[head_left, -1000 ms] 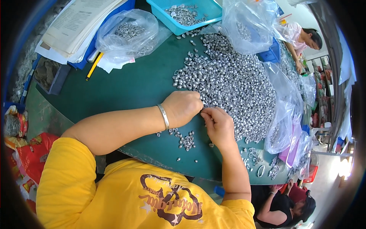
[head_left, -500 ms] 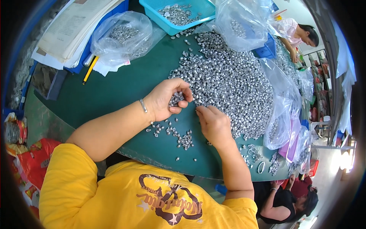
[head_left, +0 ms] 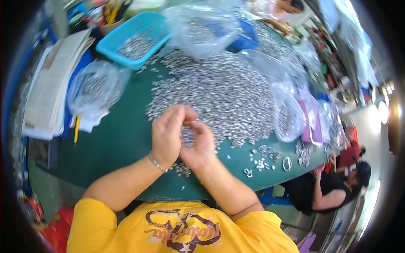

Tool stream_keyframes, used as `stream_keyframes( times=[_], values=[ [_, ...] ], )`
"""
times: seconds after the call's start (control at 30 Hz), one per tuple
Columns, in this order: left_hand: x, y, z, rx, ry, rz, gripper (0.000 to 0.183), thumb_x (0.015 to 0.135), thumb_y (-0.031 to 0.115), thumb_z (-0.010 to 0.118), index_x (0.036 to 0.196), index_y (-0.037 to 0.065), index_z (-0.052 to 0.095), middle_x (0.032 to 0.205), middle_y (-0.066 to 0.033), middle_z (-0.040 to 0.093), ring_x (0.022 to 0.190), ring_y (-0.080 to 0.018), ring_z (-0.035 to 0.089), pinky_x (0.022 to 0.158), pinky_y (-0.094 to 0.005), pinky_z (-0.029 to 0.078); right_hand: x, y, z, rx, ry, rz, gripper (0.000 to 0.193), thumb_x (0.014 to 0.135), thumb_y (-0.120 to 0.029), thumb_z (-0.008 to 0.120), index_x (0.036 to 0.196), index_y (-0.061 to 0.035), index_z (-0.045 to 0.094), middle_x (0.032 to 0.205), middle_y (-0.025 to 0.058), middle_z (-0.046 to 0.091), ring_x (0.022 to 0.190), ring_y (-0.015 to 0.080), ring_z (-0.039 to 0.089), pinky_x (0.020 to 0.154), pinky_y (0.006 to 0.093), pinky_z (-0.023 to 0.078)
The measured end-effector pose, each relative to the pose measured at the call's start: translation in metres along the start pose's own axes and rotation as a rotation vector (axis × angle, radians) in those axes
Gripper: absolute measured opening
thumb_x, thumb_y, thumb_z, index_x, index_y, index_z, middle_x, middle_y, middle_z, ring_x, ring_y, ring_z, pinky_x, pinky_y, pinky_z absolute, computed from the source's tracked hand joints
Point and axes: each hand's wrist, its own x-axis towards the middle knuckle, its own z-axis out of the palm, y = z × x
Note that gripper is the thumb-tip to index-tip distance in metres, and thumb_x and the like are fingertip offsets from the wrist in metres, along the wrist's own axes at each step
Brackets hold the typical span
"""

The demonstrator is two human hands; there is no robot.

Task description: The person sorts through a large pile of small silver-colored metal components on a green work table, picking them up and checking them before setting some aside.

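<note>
Over the near edge of a large heap of small, shiny silver metal pieces [head_left: 228,92], my two hands meet at the wrists and form a cup. My left hand [head_left: 168,133], with a bangle on its wrist, curves round one side. My right hand [head_left: 201,147] closes the other side, its fingers bent inward. Between the palms lies a handful of the silver metal pieces [head_left: 187,135], partly hidden by fingers and blurred. A small pile of similar pieces [head_left: 182,170] rests on the green table [head_left: 122,139] below my wrists.
Left of the heap are a turquoise basket [head_left: 103,46] of metal pieces, a filled clear bag [head_left: 95,88], a yellow pen [head_left: 76,128] and stacked papers [head_left: 55,84]. Bags and a purple container [head_left: 311,122] stand right. Two people [head_left: 333,185] sit at lower right; another works at the far end.
My right hand has come up against my left, from picking at the heap's edge to cupping the pieces together. The whole view has shifted, showing more of the table's far left.
</note>
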Motion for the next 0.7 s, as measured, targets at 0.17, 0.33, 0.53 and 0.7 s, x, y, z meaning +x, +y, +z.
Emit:
stream_keyframes(
  times=[0.17,0.33,0.53,0.7],
  values=[
    [-0.004,0.006,0.017,0.587,-0.312,0.370,0.034,0.087,0.008,0.044,0.119,0.000,0.054,0.099,-0.0120,0.066,0.086,-0.0270,0.062,0.090,-0.0432,0.037,0.004,0.003,-0.016,-0.035,-0.169,-0.077,0.016,0.085,-0.022,0.047,0.090,-0.0083,0.054,0.082,0.0036,0.052,0.072,0.0132,0.049,0.058,0.0245,0.039],
    [-0.010,0.010,0.036,0.749,-0.480,0.460,0.054,0.087,0.003,0.038,0.138,-0.006,0.022,0.127,-0.0197,0.051,0.117,-0.0336,0.048,0.107,-0.0467,0.019,0.005,-0.023,-0.036,0.103,-0.196,-0.051,0.015,0.085,-0.023,0.049,0.087,-0.0088,0.053,0.079,0.0041,0.053,0.067,0.0123,0.049,0.052,0.0224,0.038],
    [-0.013,0.022,0.005,0.359,-0.274,0.363,0.046,0.087,0.003,0.045,0.131,-0.007,0.033,0.118,-0.0214,0.052,0.108,-0.0259,0.053,0.094,-0.0373,0.040,-0.008,-0.136,-0.076,0.308,-0.272,-0.204,0.028,0.090,-0.038,0.049,0.067,-0.0220,0.050,0.059,-0.0058,0.046,0.045,0.0067,0.037,0.036,0.0189,0.024],
    [-0.023,0.037,-0.045,0.238,-0.084,0.030,0.028,0.091,0.004,0.046,0.119,-0.002,0.049,0.099,-0.0096,0.058,0.080,-0.0117,0.054,0.075,-0.0243,0.044,0.017,-0.271,-0.102,0.141,0.116,-0.883,0.032,0.091,-0.039,0.050,0.070,-0.0143,0.049,0.066,0.0002,0.050,0.056,0.0112,0.047,0.047,0.0215,0.040]
  ],
)
